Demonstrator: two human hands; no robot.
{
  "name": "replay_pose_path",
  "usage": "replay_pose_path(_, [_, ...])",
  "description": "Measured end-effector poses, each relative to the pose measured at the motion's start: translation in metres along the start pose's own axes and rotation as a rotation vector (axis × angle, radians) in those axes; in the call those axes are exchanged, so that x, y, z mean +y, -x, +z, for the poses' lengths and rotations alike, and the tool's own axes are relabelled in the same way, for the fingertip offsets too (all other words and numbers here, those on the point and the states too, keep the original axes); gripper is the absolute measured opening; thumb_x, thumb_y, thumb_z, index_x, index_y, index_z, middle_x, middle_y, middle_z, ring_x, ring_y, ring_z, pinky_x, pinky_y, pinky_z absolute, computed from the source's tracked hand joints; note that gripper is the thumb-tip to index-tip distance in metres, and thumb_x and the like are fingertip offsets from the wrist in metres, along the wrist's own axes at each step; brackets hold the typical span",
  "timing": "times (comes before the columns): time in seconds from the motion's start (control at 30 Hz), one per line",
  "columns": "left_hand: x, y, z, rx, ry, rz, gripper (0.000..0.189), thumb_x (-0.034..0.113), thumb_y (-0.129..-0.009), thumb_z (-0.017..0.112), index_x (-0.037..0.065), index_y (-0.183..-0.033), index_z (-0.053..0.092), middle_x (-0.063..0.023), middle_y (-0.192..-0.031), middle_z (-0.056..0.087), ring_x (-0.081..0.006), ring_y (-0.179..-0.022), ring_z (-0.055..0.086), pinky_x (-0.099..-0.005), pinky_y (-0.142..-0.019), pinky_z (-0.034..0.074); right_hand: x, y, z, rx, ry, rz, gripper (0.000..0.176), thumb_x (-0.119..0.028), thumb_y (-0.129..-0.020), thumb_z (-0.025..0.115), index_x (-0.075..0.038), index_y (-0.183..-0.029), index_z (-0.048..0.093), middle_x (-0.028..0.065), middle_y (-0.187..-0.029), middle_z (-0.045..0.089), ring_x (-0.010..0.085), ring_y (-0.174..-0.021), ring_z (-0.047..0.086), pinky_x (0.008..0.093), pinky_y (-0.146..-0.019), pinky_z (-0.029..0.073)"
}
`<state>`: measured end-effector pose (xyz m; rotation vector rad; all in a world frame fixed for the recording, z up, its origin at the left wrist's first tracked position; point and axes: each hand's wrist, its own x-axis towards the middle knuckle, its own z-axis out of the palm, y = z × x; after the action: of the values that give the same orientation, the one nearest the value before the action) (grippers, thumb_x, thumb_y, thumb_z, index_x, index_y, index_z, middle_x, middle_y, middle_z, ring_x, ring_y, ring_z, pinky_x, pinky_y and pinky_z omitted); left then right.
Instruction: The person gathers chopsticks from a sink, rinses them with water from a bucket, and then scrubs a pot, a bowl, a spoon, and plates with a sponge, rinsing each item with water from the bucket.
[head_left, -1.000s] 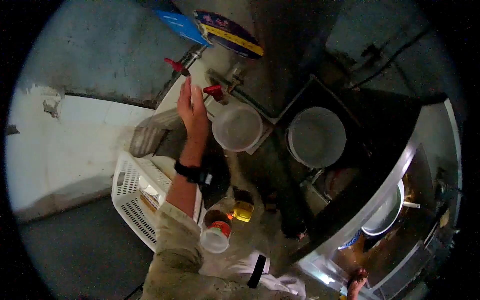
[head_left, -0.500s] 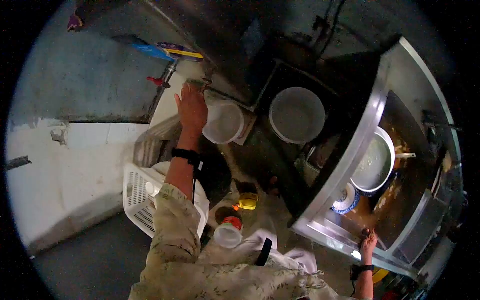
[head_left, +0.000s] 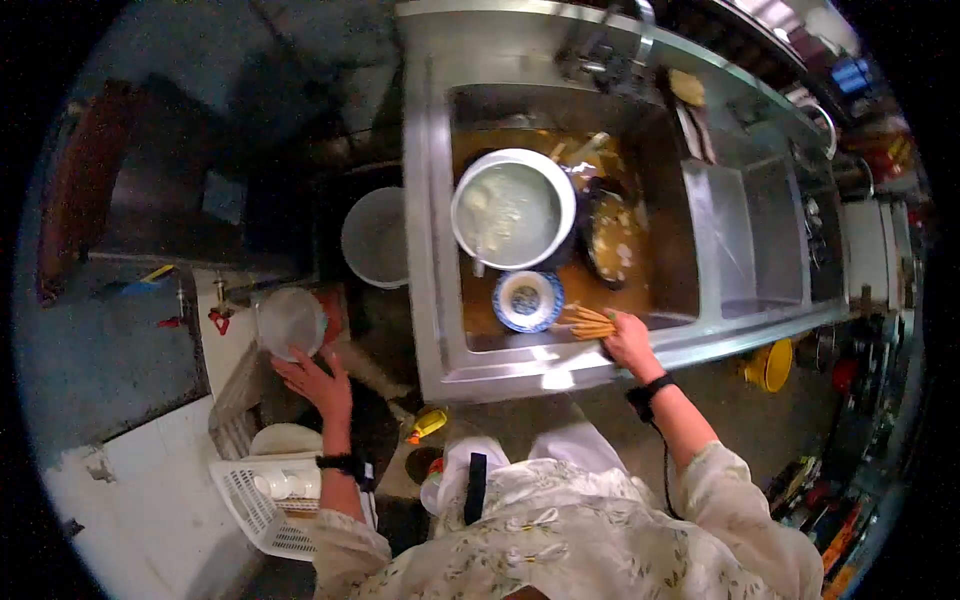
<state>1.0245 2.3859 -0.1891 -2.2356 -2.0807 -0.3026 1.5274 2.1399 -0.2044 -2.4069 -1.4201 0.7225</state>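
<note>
My right hand is closed around a bundle of wooden chopsticks inside the front edge of the steel sink. Just left of their tips stands a blue-and-white bowl. Behind it, a white round basin holds cloudy water and pale scraps. A dark pan lies to the right in brown water with floating bits. My left hand is out to the left with fingers spread, holding nothing, its fingertips near a translucent tub.
A large pale bucket stands left of the sink. Below my left arm is a white slotted basket with white crockery. A yellow bottle lies on the floor. The sink's second basin is at right, a red-handled tap at left.
My view has swung right, bringing the whole sink into sight. My left hand has drawn back from the wall by the tap. Chopsticks now show plainly in my right hand.
</note>
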Motion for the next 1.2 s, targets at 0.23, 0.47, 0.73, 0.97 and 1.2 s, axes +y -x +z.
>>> replay_pose_path(0.23, [0.143, 0.114, -0.068, -0.162, 0.39, -0.11, 0.083, 0.032, -0.092, 0.057, 0.006, -0.153, 0.007, -0.0328, -0.154, 0.0, -0.0456, -0.144, 0.003, -0.0553, -0.114, 0.012, 0.001, 0.007, -0.005, 0.095, -0.05, -0.202, 0.018, -0.016, -0.072, 0.058, -0.007, -0.088, 0.061, 0.0165, -0.08, 0.065, 0.0377, -0.078, 0.062, 0.0498, -0.07, 0.05])
replay_pose_path(0.47, [0.218, 0.116, -0.06, -0.124, 0.278, -0.011, 0.083, 0.034, -0.091, 0.057, 0.011, -0.154, 0.007, -0.0288, -0.156, 0.0, -0.0451, -0.144, 0.005, -0.061, -0.112, 0.009, 0.024, 0.016, -0.044, 0.142, -0.124, -0.313, 0.028, -0.008, -0.069, 0.059, -0.009, -0.097, 0.064, 0.0152, -0.085, 0.065, 0.0366, -0.085, 0.062, 0.0492, -0.073, 0.048])
replay_pose_path(0.73, [0.262, 0.116, -0.025, -0.164, 0.159, 0.116, 0.072, 0.037, -0.092, 0.053, 0.006, -0.15, 0.023, -0.0198, -0.157, 0.016, -0.0331, -0.146, 0.011, -0.0529, -0.116, 0.008, 0.144, 0.031, -0.075, 0.19, -0.2, -0.262, 0.021, -0.016, -0.074, 0.068, -0.006, -0.092, 0.064, 0.0139, -0.085, 0.065, 0.036, -0.084, 0.062, 0.0443, -0.075, 0.05])
replay_pose_path(0.97, [0.278, 0.127, -0.028, -0.118, 0.01, 0.252, 0.05, 0.031, -0.094, 0.048, 0.004, -0.136, 0.048, -0.021, -0.147, 0.037, -0.0354, -0.141, 0.026, -0.0538, -0.115, 0.014, 0.132, 0.041, -0.082, 0.244, -0.156, -0.235, 0.028, -0.009, -0.072, 0.06, -0.002, -0.098, 0.063, 0.0178, -0.089, 0.066, 0.0353, -0.089, 0.062, 0.0442, -0.08, 0.049])
replay_pose_path(1.2, [0.275, 0.124, -0.02, -0.145, 0.008, 0.248, 0.045, 0.025, -0.093, 0.047, 0.002, -0.132, 0.052, -0.0196, -0.148, 0.036, -0.0361, -0.139, 0.028, -0.0517, -0.115, 0.018, 0.134, 0.037, -0.078, 0.331, -0.227, -0.222, 0.023, -0.003, -0.07, 0.06, -0.005, -0.093, 0.057, 0.0171, -0.083, 0.06, 0.0383, -0.083, 0.06, 0.0459, -0.076, 0.049])
